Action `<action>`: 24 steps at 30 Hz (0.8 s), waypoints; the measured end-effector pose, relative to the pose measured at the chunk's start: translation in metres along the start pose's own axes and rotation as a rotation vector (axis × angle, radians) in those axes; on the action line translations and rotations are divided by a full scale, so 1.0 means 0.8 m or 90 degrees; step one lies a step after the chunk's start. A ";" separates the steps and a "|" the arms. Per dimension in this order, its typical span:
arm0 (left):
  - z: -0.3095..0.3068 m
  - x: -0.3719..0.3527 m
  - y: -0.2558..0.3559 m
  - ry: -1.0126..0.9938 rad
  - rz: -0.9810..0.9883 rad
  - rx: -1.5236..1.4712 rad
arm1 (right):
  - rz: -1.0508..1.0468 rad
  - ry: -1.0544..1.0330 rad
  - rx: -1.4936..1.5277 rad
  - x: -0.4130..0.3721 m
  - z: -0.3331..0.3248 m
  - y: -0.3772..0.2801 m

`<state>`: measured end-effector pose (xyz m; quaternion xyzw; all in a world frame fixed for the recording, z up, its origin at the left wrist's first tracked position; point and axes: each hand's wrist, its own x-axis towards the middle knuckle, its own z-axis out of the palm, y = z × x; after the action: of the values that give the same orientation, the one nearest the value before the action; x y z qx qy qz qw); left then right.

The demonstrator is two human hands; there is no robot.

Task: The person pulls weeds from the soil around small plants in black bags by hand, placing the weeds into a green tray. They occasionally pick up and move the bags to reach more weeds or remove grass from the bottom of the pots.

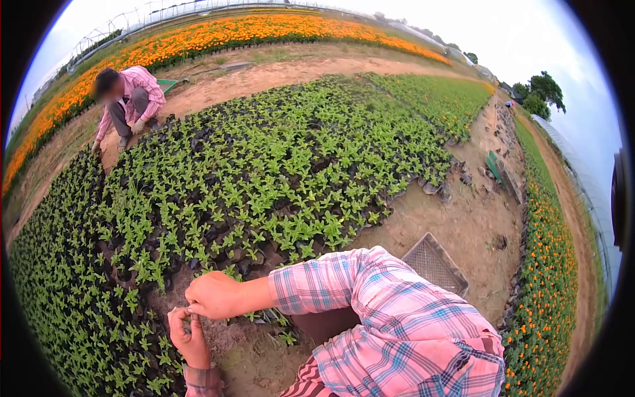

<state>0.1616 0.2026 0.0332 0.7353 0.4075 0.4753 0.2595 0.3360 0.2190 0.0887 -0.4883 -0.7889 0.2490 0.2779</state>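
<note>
My right hand (215,294) reaches across from the right, its fingers curled and its back toward me. Just below it is my left hand (188,335), with bent fingers and the thumb raised toward the right hand. The fingertips of both meet in a pinch; anything between them is too small or hidden to make out. Both hands are over bare soil (245,351) at the edge of a dense bed of green seedlings (264,172) in black bags. A few seedlings (288,337) stand just right of the hands, beside my legs.
A co-worker (135,96) in a pink checked shirt and gloves squats at the bed's far left edge. A mesh crate (435,264) lies behind my arm. A green tray (493,165) rests on the path. Orange flowers (264,28) line the back; more flowers (546,264) grow right.
</note>
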 end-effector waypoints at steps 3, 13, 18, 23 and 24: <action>-0.001 0.003 0.004 -0.013 0.028 0.015 | 0.005 -0.003 -0.003 -0.001 -0.003 -0.002; -0.001 -0.004 0.003 -0.023 0.053 0.076 | -0.013 -0.005 0.003 -0.006 -0.006 -0.009; -0.005 -0.009 0.007 -0.039 -0.042 0.037 | -0.021 -0.009 0.000 -0.006 -0.007 -0.012; -0.004 -0.003 0.026 -0.038 -0.009 0.021 | -0.010 0.023 0.007 -0.007 -0.009 -0.013; -0.003 -0.003 0.029 -0.034 0.002 0.028 | -0.011 0.024 0.007 -0.007 -0.010 -0.014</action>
<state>0.1669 0.1884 0.0511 0.7539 0.4095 0.4468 0.2535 0.3366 0.2102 0.1004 -0.4846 -0.7864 0.2416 0.2971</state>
